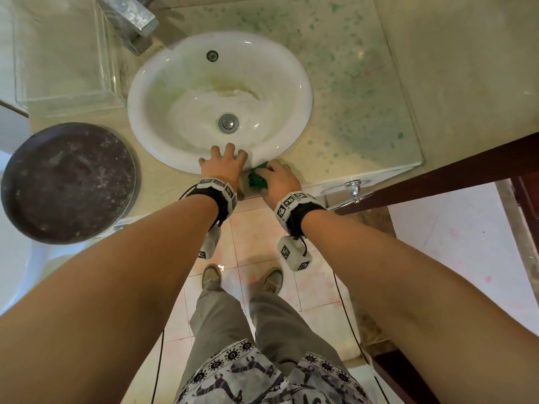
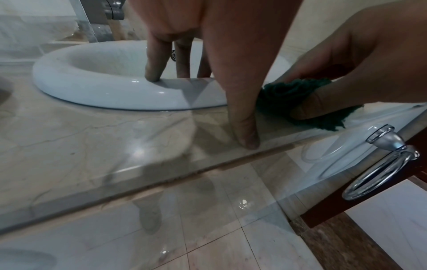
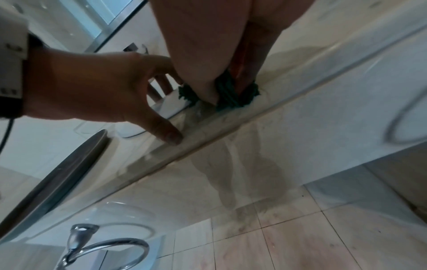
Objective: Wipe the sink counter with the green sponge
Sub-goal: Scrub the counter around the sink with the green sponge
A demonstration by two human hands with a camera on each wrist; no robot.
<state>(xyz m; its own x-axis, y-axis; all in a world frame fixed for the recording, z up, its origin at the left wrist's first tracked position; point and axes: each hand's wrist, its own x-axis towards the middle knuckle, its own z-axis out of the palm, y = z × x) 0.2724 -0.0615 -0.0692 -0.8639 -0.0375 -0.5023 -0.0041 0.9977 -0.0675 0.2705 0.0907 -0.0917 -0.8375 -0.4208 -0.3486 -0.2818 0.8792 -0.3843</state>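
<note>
Here right hand [image 1: 278, 177] grips green sponge [image 1: 257, 179] beside left hand [image 1: 223, 167].

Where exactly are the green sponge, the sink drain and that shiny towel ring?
green sponge [image 1: 256, 179]: head view, its exposed left side beside the right hand.
sink drain [image 1: 228, 123]: head view, centre of the metal plug.
towel ring [image 2: 379, 175]: left wrist view, the chrome loop.

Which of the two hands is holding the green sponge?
The right hand: its fingers grip the green sponge on the counter. The left hand only rests spread on the sink rim.
</note>
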